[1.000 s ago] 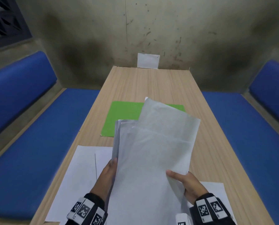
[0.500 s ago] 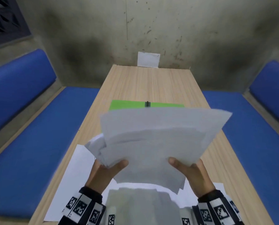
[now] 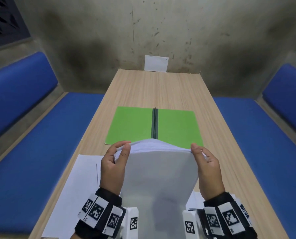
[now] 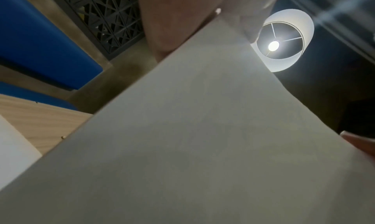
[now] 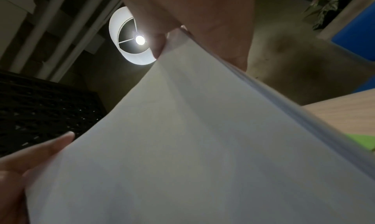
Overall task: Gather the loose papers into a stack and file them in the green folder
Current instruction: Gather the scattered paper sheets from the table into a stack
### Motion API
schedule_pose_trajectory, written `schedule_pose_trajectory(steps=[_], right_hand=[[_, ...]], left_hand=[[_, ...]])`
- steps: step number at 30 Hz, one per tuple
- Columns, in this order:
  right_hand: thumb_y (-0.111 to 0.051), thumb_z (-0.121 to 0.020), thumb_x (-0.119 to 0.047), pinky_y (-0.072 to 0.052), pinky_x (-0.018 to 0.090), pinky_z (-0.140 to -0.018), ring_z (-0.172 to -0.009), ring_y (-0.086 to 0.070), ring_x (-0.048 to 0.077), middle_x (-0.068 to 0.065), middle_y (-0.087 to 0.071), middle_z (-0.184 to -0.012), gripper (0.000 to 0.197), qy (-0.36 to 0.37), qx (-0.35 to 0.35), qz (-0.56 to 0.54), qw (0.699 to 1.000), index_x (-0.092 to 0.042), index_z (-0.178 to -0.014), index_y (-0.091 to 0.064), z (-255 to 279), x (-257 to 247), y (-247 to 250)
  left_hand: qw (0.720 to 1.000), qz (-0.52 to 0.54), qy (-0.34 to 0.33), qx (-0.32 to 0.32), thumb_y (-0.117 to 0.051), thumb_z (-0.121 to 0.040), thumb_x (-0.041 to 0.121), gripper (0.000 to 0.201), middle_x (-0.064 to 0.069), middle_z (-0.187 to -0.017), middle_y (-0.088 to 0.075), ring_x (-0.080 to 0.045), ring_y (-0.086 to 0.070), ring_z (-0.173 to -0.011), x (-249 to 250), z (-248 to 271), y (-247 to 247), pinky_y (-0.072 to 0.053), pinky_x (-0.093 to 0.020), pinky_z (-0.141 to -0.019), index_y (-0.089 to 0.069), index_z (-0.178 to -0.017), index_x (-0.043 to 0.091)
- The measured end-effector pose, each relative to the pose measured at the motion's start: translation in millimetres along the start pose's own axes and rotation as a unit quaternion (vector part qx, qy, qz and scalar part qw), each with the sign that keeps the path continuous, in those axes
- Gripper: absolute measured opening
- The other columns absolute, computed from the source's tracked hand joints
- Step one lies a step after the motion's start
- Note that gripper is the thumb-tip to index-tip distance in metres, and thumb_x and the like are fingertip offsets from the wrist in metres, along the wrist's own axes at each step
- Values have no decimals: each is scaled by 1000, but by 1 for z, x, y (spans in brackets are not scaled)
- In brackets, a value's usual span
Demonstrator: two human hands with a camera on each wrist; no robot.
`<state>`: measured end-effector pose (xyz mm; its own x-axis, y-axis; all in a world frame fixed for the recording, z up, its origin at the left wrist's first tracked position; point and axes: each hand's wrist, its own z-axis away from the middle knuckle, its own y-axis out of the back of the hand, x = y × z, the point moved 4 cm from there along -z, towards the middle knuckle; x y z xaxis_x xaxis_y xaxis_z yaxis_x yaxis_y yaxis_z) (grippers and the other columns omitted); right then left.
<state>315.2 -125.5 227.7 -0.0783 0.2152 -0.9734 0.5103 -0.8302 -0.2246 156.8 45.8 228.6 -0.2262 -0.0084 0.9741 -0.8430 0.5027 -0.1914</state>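
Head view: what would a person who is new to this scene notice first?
First, the stack of white papers, held upright at the table's near end, with the left hand and the right hand gripping its top corners. Just beyond lies the green folder, open flat on the wooden table, between blue benches.

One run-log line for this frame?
left hand: grips paper stack | right hand: grips stack | green folder: open on table
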Motion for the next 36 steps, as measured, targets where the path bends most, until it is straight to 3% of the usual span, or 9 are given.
schedule_pose_trajectory(steps=[5, 7, 10, 15, 20, 25, 29, 33, 36], right_hand=[[-85, -43, -47, -53, 15, -56, -60, -67, 4, -7, -73, -70, 59, -14, -53, 18, 998, -19, -90, -63, 6, 15, 0], [-87, -61, -27, -58, 24, -73, -82, -72, 13, 2, -77, -90, 47, -44, -73, 58, 995, -14, -101, -66, 9, 28, 4], [-79, -71, -3, -56, 28, -68, -74, -69, 17, -1, -75, -76, 20, -125, -61, 133, 981, -14, -83, -69, 10, 62, 20], [-71, -81, -5, -50, 28, -67, -77, -63, 20, 6, -68, -77, 8, -174, -78, 220, 957, -1, -84, -65, 15, 102, 35], [-69, -83, -5, -54, 25, -69, -82, -67, 22, 5, -72, -85, 9, -139, -59, 200, 968, -14, -85, -66, 12, 77, 31], [-66, -85, -8, -53, 10, -54, -62, -70, -1, -9, -74, -70, 8, -139, -80, 183, 970, -14, -87, -69, 14, 59, 45], [-65, -85, -4, -46, 10, -46, -61, -59, 15, -8, -66, -53, 9, -146, -23, 218, 965, -10, -78, -66, 20, 63, 77], [-69, -81, -1, -53, 35, -82, -96, -66, 33, 9, -75, -79, 10, -231, 54, 222, 946, -6, -91, -69, 31, 94, 133], [-74, -76, -13, -40, 44, -104, -113, -57, 33, 22, -63, -118, 55, -305, 69, 156, 937, 3, -126, -56, 45, 110, 157]], left_hand=[[994, -24, 9, -110, -77, -43, 63, 74, 13, -97, -72, -3, -66, -87, -19, 7, -2, -53, -19, -76, -61, -104, 23], [989, -77, 59, -113, -79, -46, 45, 59, 11, -99, -73, -8, -69, -90, -42, 7, 4, -54, -25, -79, -64, -100, 25], [974, -140, 144, -102, -78, -61, 32, 26, 1, -81, -75, -24, -68, -91, -78, 9, 19, -54, -33, -75, -66, -83, 25], [967, -151, 175, -110, -69, -78, 26, 6, 23, -67, -71, -20, -63, -81, -89, 17, 23, -50, -26, -71, -63, -78, 28], [965, -144, 184, -118, -73, -65, 41, 15, 7, -64, -73, -20, -64, -72, -65, 9, 13, -53, -29, -69, -71, -64, 26], [956, -137, 177, -187, -72, -73, 29, 12, 9, -84, -77, -6, -71, -80, -47, 4, 8, -56, -18, -70, -71, -84, 25], [909, -237, 217, -266, -68, -81, 24, 17, 6, -88, -71, -5, -66, -76, -68, 8, 30, -48, -14, -66, -62, -96, 29], [826, -457, 271, -187, -63, -82, 35, 20, -3, -104, -62, -15, -59, -91, -110, 4, 105, -45, -24, -79, -55, -99, 26], [789, -504, 337, -104, -61, -84, 35, 44, -11, -127, -56, -24, -55, -109, -132, 11, 145, -43, -30, -90, -50, -120, 11]])
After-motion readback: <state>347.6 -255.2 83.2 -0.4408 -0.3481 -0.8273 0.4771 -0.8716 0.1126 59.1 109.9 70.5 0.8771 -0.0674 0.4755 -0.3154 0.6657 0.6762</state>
